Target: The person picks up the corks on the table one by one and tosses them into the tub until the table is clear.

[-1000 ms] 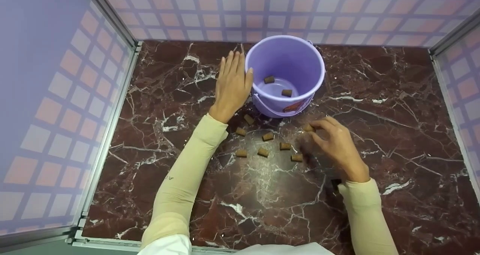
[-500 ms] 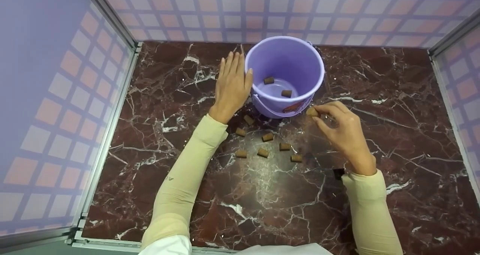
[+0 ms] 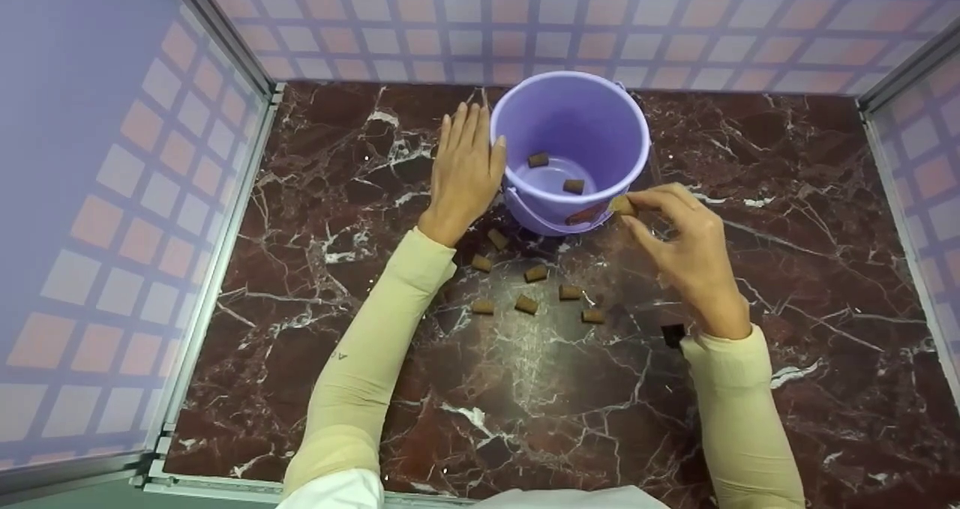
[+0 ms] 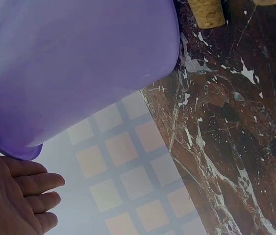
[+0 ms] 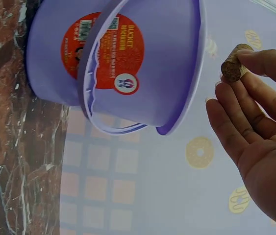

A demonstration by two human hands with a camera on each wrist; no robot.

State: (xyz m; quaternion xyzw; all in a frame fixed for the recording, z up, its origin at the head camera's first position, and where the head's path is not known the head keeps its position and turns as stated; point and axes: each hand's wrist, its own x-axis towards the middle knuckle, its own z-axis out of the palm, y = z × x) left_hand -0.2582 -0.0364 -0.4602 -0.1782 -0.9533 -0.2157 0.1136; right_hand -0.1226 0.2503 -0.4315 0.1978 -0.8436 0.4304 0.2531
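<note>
A purple bucket (image 3: 559, 215) stands upright at the back of the table, with two corks (image 3: 574, 186) lying on its bottom. Against the bucket's left rim rests my left hand (image 3: 466, 172), its fingers straight and side by side. My right hand (image 3: 682, 232) pinches a cork (image 5: 233, 67) between thumb and fingertips. In the head view this cork overlaps the bucket's front right side, just below the rim. The right wrist view shows it beyond the bucket's rim, with the red round label (image 5: 128, 49) facing me. In front of the bucket several loose corks (image 3: 535, 273) lie scattered on the tabletop.
The table (image 3: 525, 389) has a dark red marbled top. Checkered panels (image 3: 420, 37) enclose it at the back and both sides, along metal frame rails (image 3: 225, 269). A small black square (image 3: 673, 335) lies beside the right sleeve. The bucket's handle (image 5: 86, 83) hangs down its front.
My right hand has lifted the cork up and away from the tabletop toward the bucket's right rim. My left hand and the bucket have stayed in place.
</note>
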